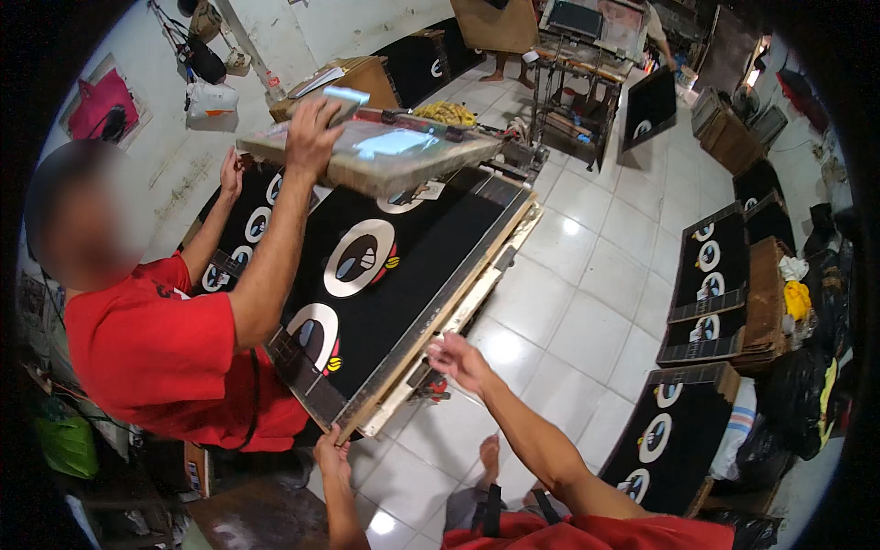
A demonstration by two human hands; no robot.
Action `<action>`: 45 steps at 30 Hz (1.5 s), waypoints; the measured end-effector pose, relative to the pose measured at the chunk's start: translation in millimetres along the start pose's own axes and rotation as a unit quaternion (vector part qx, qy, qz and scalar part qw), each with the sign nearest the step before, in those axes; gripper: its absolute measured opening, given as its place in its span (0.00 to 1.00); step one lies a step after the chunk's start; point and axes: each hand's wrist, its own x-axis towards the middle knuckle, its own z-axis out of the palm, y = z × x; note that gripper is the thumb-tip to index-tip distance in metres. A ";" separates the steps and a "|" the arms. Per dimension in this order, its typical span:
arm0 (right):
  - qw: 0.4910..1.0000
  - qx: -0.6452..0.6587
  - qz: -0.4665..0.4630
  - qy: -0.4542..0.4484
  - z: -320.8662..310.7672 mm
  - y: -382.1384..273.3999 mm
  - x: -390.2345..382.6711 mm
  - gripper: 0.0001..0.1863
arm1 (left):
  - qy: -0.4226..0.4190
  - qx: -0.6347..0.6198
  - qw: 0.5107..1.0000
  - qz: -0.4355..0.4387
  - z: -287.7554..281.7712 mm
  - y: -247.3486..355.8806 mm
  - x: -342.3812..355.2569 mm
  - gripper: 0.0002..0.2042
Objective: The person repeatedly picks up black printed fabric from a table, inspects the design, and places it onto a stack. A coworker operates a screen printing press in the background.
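The long black printed board (403, 266) at frame centre is gripped at its near corner by the left hand (332, 456); the right hand (458, 359) is spread open beside its edge. Level support is advised.

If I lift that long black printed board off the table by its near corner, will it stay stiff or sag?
The black printed board looks stiff: its edges run straight along a wooden backing. It's long, so probably awkward and apt to tip from one corner. Your left hand already grips that corner; the right hand hovers beside it.

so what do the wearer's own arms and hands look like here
Both forearms are bare, entering from the lower edge, with no gloves, watch or rings visible on the left hand or the right hand. A red short-sleeved shirt shows at the bottom edge; no markings can be made out.
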 end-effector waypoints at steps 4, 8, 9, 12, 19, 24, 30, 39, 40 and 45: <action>0.978 0.121 -0.064 -0.159 31.2 -13.4 48.0 0.10 | -0.058 0.003 0.998 0.026 3.2 8.2 -18.4 0.06; 0.988 0.030 -0.104 -0.112 51.4 -40.6 55.7 0.09 | -0.131 -0.015 0.987 0.094 24.2 13.3 -20.7 0.06; 0.991 -0.015 -0.101 -0.090 60.2 -43.4 58.2 0.09 | -0.111 0.001 0.992 0.065 30.1 14.1 -24.5 0.06; 0.992 -0.004 -0.102 -0.076 63.8 -56.0 50.7 0.11 | -0.098 0.042 0.994 0.036 43.2 14.8 -47.8 0.07; 0.987 -0.002 -0.134 -0.082 -28.1 -77.5 -74.2 0.18 | -0.022 0.192 0.972 0.134 8.5 32.7 -77.2 0.12; 0.982 0.020 -0.184 -0.049 -79.8 -71.0 -250.9 0.22 | -0.049 0.177 0.933 0.308 14.2 59.7 -86.4 0.09; 0.969 0.074 -0.236 0.007 -149.3 -33.2 -410.9 0.19 | -0.221 0.229 0.838 0.444 128.1 90.3 -163.0 0.13; 0.946 0.056 -0.295 -0.123 -181.2 50.7 -508.3 0.25 | -0.249 0.223 0.669 0.664 272.2 202.1 -278.9 0.26; 0.922 0.066 -0.325 -0.198 -172.0 51.6 -510.2 0.29 | -0.235 0.232 0.634 0.699 286.6 216.2 -285.9 0.26; 0.931 0.050 -0.345 -0.110 -139.1 49.6 -531.3 0.42 | -0.267 0.310 0.579 0.706 331.6 275.5 -340.9 0.35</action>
